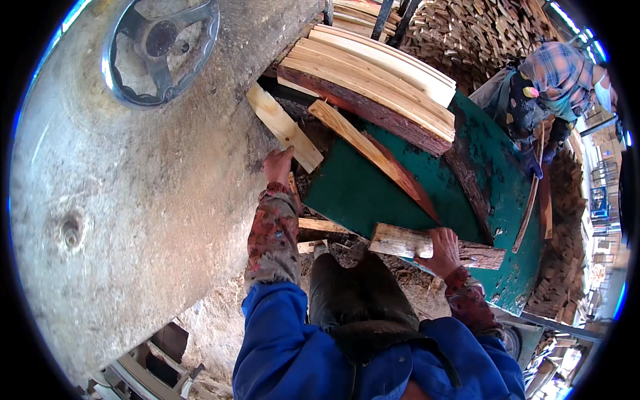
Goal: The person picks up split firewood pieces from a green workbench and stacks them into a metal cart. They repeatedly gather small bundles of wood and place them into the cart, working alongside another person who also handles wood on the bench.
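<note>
At the edge of the big grey machine body, my left hand [278,165] grips the near edge of a short pale board [280,123], which slants across the gap toward the green table. My right hand [442,253] is wrapped over the middle of a thick, bark-edged piece of wood [395,241] lying along the near edge of the green table [343,183]. Beyond it, a long split strip of wood [373,158] rests slantwise on the table. A dark strip of bark [470,190] lies to its right.
A stack of long planks [373,83] with a barky side sits at the table's far side. The machine carries a metal handwheel [160,40]. A co-worker [550,87] bends over the right end, gloved hand at thin strips. Piled wood [467,33] stands behind; scraps litter the floor.
</note>
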Demonstrator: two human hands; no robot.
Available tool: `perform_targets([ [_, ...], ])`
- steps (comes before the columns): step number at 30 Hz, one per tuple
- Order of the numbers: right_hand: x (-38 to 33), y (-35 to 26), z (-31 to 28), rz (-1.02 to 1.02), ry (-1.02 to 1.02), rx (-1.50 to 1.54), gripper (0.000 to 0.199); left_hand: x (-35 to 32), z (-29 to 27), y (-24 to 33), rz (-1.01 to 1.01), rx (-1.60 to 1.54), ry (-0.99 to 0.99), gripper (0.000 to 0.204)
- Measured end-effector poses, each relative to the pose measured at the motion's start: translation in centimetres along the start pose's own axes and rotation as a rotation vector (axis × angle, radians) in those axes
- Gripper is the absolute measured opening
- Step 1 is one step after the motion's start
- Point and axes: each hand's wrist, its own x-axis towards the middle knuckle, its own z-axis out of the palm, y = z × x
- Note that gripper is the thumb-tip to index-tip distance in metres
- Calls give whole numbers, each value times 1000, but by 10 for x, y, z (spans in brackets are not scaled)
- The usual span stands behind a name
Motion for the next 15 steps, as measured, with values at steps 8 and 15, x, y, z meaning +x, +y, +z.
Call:
perform_targets([
  [8, -1, -5, 17, 82, 14, 27, 84, 10, 33, 12, -200, -310, -194, 28],
  [15, 9, -3, 21, 98, -65, 48, 85, 41, 31, -1, 365, -355, 117, 21],
])
